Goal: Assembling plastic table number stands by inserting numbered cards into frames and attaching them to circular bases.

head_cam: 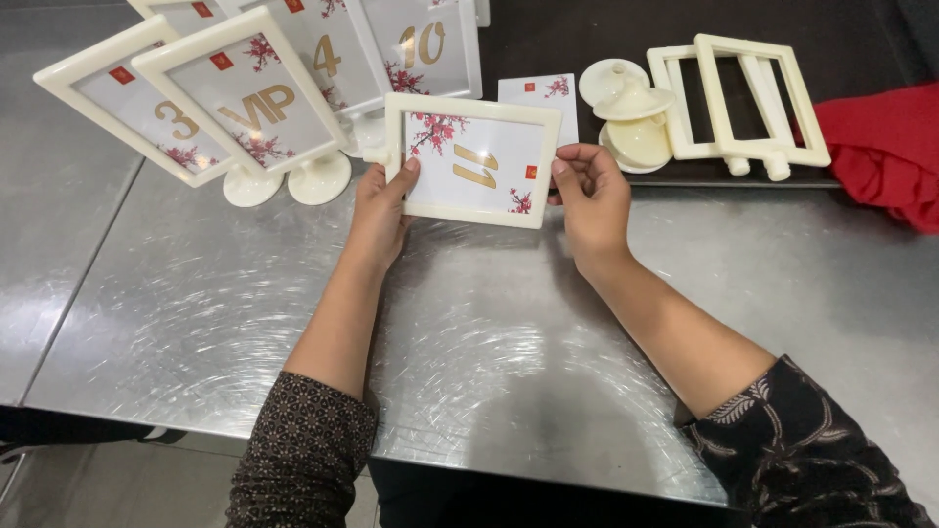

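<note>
Left hand (380,210) pinching the left short edge of a cream table-number frame (471,159), thumb on the front, fingers behind. Right hand (590,196) pinching the right short edge the same way. Frame held above the steel table (489,332), long axis lying 9 to 3 o'clock, right end dipping slightly; stem peg jutting toward 9 o'clock, card face turned up toward the camera. At 10 o'clock, standing numbered frames (235,103) on round bases. At 1 o'clock, a loose blossom card (541,93). At 2 o'clock, stacked cream bases (634,122), then empty frames (738,98) and red cloth (885,147).
</note>
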